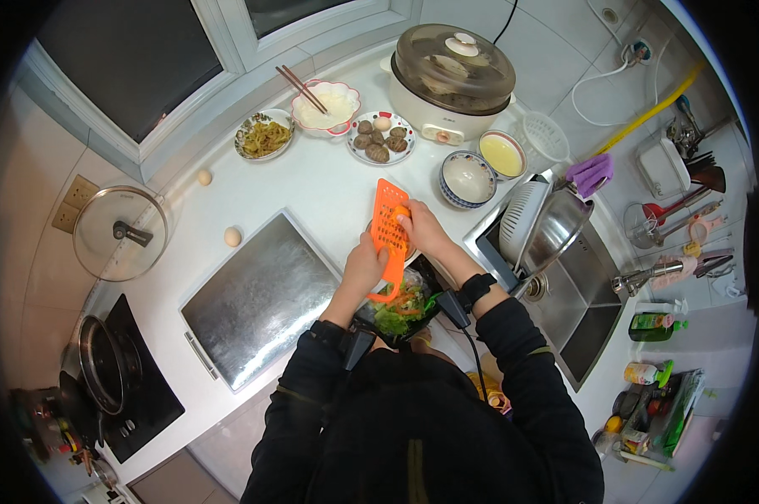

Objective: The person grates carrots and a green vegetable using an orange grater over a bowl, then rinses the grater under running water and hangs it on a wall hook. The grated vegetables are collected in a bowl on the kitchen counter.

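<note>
My left hand (364, 263) grips the side of an orange plastic grater (387, 220) by its lower half, with the handle loop pointing toward me. Against the grating face my right hand (423, 228) presses a piece of carrot (401, 211); some orange shreds cling near it. Beneath the grater a bowl (412, 253) shows only at its rim, the rest hidden. Below, at the counter's front edge, a dark bin (399, 334) holds green leaves and orange peelings (397, 312).
A metal board (263, 296) lies left, with eggs (232, 237) beyond. Behind stand a noodle-like dish (265, 140), a flower-shaped bowl (341, 101) with chopsticks, a plate (360, 148), stacked bowls (468, 179) and an electric steamer (449, 113). The sink (581, 315) is right, the cooktop (156, 397) left.
</note>
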Tool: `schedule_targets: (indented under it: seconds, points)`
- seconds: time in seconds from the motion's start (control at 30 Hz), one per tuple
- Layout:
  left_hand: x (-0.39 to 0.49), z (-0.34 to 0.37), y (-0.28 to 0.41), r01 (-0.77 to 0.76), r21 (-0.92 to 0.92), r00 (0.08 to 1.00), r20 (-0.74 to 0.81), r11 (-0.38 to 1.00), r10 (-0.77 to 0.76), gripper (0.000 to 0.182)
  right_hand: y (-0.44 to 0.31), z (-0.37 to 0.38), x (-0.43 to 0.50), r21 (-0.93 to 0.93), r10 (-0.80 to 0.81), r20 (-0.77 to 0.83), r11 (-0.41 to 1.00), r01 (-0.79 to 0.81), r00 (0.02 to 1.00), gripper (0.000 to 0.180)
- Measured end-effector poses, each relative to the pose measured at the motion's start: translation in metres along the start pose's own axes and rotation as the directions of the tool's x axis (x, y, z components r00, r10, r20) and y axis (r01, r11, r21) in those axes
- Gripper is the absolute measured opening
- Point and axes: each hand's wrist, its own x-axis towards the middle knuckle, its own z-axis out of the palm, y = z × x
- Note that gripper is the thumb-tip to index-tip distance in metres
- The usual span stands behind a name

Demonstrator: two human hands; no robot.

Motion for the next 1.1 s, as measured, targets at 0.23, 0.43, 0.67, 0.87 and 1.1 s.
schedule_targets:
  seconds: [0.23, 0.43, 0.67, 0.87, 1.1]
  points:
    - [0.003, -0.001, -0.005, 0.010, 0.010, 1.000, 0.024, 1.000, -0.011, 0.032, -0.004, -0.003, -0.002, -0.058, -0.121, 0.024, 0.991, 0.122, 0.992, 0.034]
    - [0.001, 0.000, -0.002, -0.003, -0.025, 1.000, -0.005, 1.000, 0.003, 0.033, -0.006, -0.011, -0.005, -0.152, -0.113, 0.098, 0.980, 0.127, 0.989, 0.035]
    - [0.001, -0.004, -0.002, 0.039, -0.018, 0.999, 0.020, 0.999, -0.038, 0.033, -0.004, -0.024, -0.011, 0.195, 0.028, 0.265, 0.977, -0.082, 0.964, 0.042]
    - [0.004, -0.003, 0.001, -0.003, -0.036, 1.000, 0.013, 0.999, 0.003, 0.034, -0.012, -0.015, -0.023, -0.012, -0.247, 0.169, 0.967, 0.253, 0.954, 0.042]
    - [0.005, 0.001, -0.001, 0.001, 0.007, 1.000, -0.003, 1.000, -0.001, 0.034, -0.021, -0.017, -0.018, -0.141, -0.227, 0.206, 0.956, 0.259, 0.952, 0.037]
